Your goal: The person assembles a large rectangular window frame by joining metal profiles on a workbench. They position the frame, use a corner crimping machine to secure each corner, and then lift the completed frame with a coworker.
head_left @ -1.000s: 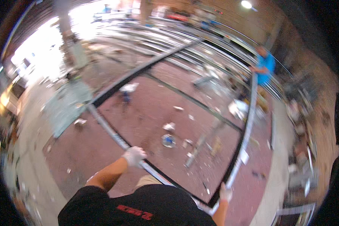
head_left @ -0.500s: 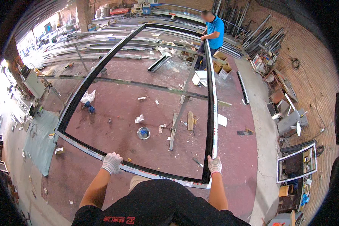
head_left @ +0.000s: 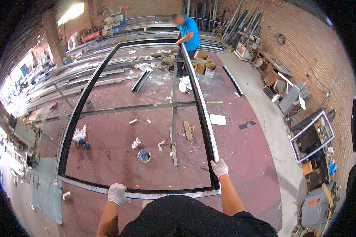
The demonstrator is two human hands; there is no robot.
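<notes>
A large rectangular window frame, black inside with printed white film along its outer side, stretches out before me. My left hand, in a pale knitted glove, is closed over the near bar left of its middle. Near the right-hand corner, my gloved right hand grips the right bar, fingers over its top. At the far right corner stands a co-worker in a blue shirt, hands at the frame. Crossing dark bars, one lengthwise and one crosswise, show through the opening. The undersides of my grips are hidden.
A metal bowl, a wood block, a blue power tool and scraps lie on the red floor. Long metal profiles spread behind at left. Cardboard boxes sit near the co-worker. A smaller white frame leans at right.
My view has swung to the right, so the frame and co-worker appear farther left. Both my hands still grip the frame; my right hand's fingers now lie more over the bar.
</notes>
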